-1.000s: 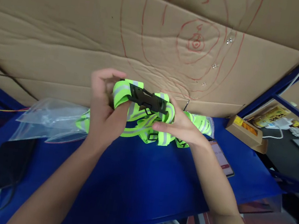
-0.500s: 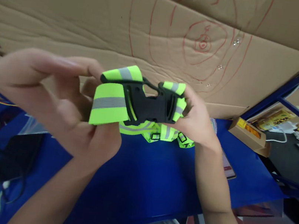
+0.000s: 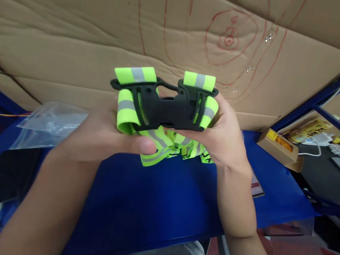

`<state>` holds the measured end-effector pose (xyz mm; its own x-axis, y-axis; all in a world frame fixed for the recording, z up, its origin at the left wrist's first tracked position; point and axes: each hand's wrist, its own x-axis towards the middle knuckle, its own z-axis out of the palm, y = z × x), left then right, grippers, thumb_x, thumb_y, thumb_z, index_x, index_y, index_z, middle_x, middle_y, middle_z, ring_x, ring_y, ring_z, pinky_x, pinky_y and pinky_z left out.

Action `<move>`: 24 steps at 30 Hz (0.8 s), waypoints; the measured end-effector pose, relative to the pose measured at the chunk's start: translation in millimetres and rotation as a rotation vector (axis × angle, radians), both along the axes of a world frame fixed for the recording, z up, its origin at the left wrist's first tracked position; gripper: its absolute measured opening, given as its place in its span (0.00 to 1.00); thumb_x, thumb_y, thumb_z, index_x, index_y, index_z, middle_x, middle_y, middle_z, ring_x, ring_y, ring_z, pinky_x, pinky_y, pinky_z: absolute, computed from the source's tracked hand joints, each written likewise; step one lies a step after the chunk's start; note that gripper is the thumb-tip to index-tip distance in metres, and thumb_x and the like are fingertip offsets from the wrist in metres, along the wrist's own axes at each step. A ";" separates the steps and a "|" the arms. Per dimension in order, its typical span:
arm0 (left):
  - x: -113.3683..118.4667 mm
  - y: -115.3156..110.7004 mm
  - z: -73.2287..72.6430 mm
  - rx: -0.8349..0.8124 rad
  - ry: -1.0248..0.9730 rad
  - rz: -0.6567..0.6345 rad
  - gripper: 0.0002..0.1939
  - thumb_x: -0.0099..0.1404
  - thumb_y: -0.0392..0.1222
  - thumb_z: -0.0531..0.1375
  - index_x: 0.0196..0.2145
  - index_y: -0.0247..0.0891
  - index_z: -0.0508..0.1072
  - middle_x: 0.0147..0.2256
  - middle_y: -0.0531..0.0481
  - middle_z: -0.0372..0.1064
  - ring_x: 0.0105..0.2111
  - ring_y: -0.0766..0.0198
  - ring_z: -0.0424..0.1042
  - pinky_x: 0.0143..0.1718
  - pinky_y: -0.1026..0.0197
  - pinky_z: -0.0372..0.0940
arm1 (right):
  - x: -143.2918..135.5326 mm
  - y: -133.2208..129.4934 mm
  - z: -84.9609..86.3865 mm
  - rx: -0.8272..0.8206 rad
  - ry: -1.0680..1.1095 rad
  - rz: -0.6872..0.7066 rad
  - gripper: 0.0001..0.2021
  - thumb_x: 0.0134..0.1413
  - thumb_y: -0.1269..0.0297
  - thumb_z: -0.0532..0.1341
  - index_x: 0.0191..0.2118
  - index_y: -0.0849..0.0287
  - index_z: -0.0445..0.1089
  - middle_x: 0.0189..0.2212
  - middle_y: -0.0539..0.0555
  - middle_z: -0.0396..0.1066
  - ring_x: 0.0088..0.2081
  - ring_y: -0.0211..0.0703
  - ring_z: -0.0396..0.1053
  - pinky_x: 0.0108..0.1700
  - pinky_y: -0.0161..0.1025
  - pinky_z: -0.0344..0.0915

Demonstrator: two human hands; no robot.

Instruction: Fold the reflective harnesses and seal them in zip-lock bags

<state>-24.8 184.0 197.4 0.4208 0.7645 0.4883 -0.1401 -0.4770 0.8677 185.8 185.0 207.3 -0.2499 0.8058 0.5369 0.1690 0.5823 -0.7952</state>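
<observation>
A black plastic side-release buckle point(image 3: 169, 109) is held up before me, its two halves joined. Neon-yellow straps with a grey reflective stripe point(image 3: 200, 81) loop through both its ends. My right hand point(image 3: 227, 138) grips the strap at the buckle's right end, thumb below. At the left end, my left hand point(image 3: 98, 134) is closed round the strap, its thumb stretched under the buckle and its other fingers mostly hidden. More of the reflective strap point(image 3: 160, 147) hangs behind and below, bunched over the blue table point(image 3: 152, 201).
A cardboard sheet point(image 3: 87, 17) with red drawn rings stands behind the table. On the left are a clear plastic bag point(image 3: 49, 122) and a dark flat device point(image 3: 9, 174). To the right lie a phone point(image 3: 257, 186), partly hidden, and a small cardboard box point(image 3: 277, 148).
My left fingers, earlier spread behind the strap, have wrapped in round it, and the thumb has come under the buckle. The buckle is turned slightly; my right hand keeps its grip.
</observation>
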 end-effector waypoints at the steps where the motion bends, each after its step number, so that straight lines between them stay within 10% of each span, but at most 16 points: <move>1: 2.4 -2.4 0.1 0.012 -0.022 0.074 0.22 0.54 0.52 0.78 0.43 0.41 0.83 0.42 0.45 0.81 0.42 0.51 0.80 0.43 0.53 0.77 | 0.7 0.2 0.9 0.014 -0.033 -0.029 0.24 0.57 0.57 0.72 0.58 0.52 0.70 0.54 0.51 0.75 0.63 0.56 0.71 0.60 0.54 0.75; 5: 14.6 -4.9 -4.0 0.094 -0.035 0.425 0.21 0.52 0.41 0.79 0.45 0.42 0.85 0.47 0.50 0.83 0.47 0.55 0.80 0.50 0.55 0.76 | -1.0 5.0 -1.5 0.121 -0.119 -0.263 0.15 0.62 0.66 0.65 0.54 0.54 0.72 0.52 0.54 0.75 0.65 0.60 0.68 0.62 0.56 0.73; 9: 19.7 8.9 -13.2 0.034 -0.090 0.314 0.24 0.51 0.40 0.80 0.45 0.38 0.84 0.44 0.48 0.83 0.40 0.58 0.81 0.45 0.56 0.78 | -3.5 13.3 -8.5 0.147 -0.140 -0.307 0.15 0.62 0.66 0.65 0.54 0.56 0.72 0.53 0.56 0.74 0.66 0.60 0.67 0.62 0.54 0.73; 14: 17.7 20.9 -17.7 -0.007 -0.216 0.106 0.19 0.52 0.46 0.80 0.40 0.39 0.83 0.26 0.53 0.76 0.18 0.68 0.70 0.17 0.65 0.66 | 8.5 23.7 -12.9 -0.109 0.011 0.139 0.28 0.53 0.50 0.74 0.57 0.53 0.70 0.49 0.52 0.75 0.54 0.52 0.77 0.50 0.47 0.78; 18: 15.8 20.8 -18.2 0.093 -0.360 0.298 0.16 0.56 0.49 0.78 0.30 0.38 0.79 0.16 0.59 0.65 0.10 0.75 0.55 0.09 0.67 0.53 | 14.5 32.5 -17.6 -0.414 0.072 0.620 0.29 0.49 0.49 0.76 0.53 0.57 0.71 0.38 0.49 0.75 0.34 0.38 0.76 0.36 0.37 0.76; 24: -3.8 22.9 -16.5 -0.057 -0.142 0.021 0.30 0.54 0.73 0.71 0.31 0.40 0.77 0.12 0.60 0.57 0.11 0.70 0.60 0.17 0.63 0.66 | -1.4 38.0 -27.0 -0.483 0.200 0.704 0.21 0.58 0.46 0.71 0.39 0.59 0.69 0.26 0.45 0.66 0.24 0.33 0.66 0.25 0.32 0.68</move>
